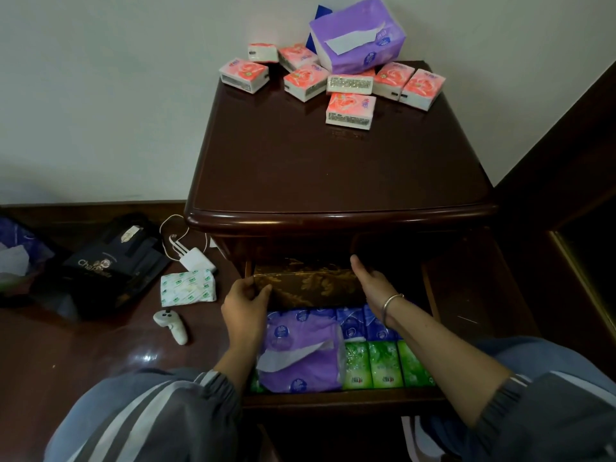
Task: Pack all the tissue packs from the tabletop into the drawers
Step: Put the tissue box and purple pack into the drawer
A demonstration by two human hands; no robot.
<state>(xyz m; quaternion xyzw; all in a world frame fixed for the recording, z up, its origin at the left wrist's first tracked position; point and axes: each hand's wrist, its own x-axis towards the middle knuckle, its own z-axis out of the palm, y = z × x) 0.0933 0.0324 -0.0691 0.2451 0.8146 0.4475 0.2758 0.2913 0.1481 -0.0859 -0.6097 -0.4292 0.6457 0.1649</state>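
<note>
Several pink tissue packs (350, 108) and one large purple pack (358, 35) lie at the back of the dark nightstand top (333, 168). Below it a drawer (333, 400) is pulled out, and in it lie a large purple pack (300, 351), blue packs (353, 323) and green packs (383, 365). At the drawer's back a brown box with a gold pattern (306, 285) sits between my hands. My left hand (245, 301) grips its left end. My right hand (370, 281) holds its right end, thumb up, with the fingers hidden in shadow.
On the floor to the left lie a green-and-white tissue pack (188, 286), a white controller (171, 325), a white charger with cable (196, 258) and a black bag (113, 261). Dark wooden furniture (583, 261) stands close on the right. My knees frame the drawer.
</note>
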